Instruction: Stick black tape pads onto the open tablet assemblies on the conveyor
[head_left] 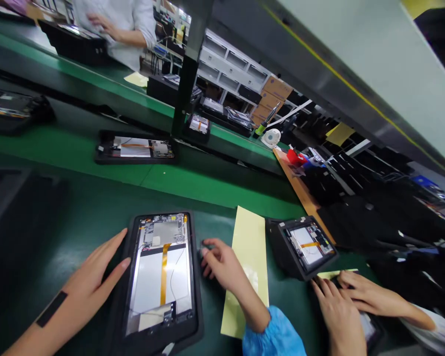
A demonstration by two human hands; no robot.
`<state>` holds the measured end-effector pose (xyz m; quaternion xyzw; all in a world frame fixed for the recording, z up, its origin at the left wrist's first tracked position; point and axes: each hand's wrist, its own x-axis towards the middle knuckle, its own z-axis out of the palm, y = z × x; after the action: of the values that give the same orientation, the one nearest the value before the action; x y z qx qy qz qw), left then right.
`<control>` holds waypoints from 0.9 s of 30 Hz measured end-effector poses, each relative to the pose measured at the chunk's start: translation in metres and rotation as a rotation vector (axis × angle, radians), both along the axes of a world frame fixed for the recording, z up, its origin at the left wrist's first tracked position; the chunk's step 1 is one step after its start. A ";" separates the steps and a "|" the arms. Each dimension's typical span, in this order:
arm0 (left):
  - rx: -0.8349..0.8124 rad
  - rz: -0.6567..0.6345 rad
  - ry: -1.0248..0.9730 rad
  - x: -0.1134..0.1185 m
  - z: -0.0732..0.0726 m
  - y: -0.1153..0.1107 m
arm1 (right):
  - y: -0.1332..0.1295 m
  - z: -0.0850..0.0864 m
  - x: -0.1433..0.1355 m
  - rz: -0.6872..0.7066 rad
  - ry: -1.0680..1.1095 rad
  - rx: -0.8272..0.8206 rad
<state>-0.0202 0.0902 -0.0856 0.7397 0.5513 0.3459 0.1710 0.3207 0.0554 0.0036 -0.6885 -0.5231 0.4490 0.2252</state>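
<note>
The opened tablet [154,277] lies between the left hand [82,289], fingers spread loosely at its edge, and the right hand [224,264], fingers curled just beside; whether these grasp something, I cannot tell.

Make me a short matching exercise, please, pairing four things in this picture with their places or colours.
Column one:
1. Left hand
2. Right hand
3. Long sheet
4. Small fan

Column two:
A. Just off the right side of the near device, with a blue sleeve further up the arm
B. White, far beyond both hands
C. At the near device's left side, with a black strip near the wrist
D. Yellow, partly behind the right forearm

Pairs: 1-C, 2-A, 3-D, 4-B
</note>
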 end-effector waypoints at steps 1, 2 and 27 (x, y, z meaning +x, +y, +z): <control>0.014 -0.032 -0.014 -0.001 -0.005 -0.004 | 0.007 -0.001 0.001 -0.033 -0.016 0.026; 0.022 -0.058 -0.028 -0.002 -0.008 -0.005 | 0.013 -0.002 0.002 -0.057 -0.035 0.057; 0.086 -0.300 0.039 -0.009 -0.006 -0.090 | 0.008 0.041 -0.007 0.103 0.265 -0.120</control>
<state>-0.0291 -0.0003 -0.0916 0.8270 0.4225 0.3252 0.1783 0.3141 0.0634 0.0443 -0.6077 -0.4960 0.5771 0.2273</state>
